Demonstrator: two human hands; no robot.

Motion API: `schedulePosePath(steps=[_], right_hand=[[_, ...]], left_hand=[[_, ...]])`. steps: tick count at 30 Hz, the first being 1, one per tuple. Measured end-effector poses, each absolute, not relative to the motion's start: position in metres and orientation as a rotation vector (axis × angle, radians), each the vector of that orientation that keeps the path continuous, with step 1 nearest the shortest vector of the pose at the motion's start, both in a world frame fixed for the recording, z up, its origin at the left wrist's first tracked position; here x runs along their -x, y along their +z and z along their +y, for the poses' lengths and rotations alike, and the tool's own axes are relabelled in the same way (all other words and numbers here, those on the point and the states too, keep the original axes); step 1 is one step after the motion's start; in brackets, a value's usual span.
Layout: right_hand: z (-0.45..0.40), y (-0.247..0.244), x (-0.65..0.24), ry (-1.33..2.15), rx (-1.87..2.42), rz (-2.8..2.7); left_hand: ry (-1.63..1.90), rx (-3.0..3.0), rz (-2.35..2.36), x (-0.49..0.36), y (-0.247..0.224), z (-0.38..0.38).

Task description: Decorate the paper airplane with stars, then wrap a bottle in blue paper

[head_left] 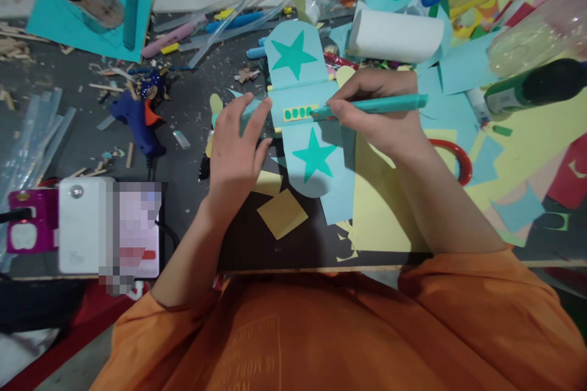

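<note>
A light blue paper piece (300,95) with rounded ends lies in the middle, a green star near each end. Across its centre sits a small yellow strip (298,113) bearing several green dots. My right hand (383,107) grips a teal marker (389,103), its tip at the right part of the strip. My left hand (241,146) rests at the paper's left edge, fingers spread, with nothing visible held in it.
A blue glue gun (137,119), a white power bank (85,226) and a phone lie left. Red-handled scissors (461,162), yellow paper (389,208) and a dark-capped bottle (536,85) are right. Behind stand a white roll (397,35), plastic bottles and pens. The table's edge (321,269) runs before me.
</note>
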State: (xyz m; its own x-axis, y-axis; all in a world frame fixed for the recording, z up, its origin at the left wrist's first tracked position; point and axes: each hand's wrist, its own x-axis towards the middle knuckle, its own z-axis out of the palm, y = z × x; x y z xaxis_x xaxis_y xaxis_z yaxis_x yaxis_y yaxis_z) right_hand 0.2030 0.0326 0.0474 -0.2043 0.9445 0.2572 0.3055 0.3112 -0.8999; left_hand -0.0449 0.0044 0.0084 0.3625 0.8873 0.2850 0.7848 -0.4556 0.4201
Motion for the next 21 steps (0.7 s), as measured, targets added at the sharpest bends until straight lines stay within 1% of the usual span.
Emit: schedulePosePath(steps=[9,15,21], right_hand=[[0.0347,0.0483,-0.2035,0.963,1.095,-1.543],[0.0340,0.0505,-0.2024,0.896,1.142,-1.603],[0.0337,0.0490,-0.2028,0.886,1.190,-1.621]], left_hand=[[0.703,-2.425,1.533,0.0447,0.0079,0.0036],[0.615,-2.412,1.548,0.0429,0.0132,0.0034],[0.645,-2.342,1.530,0.0427,0.0110,0.0049]])
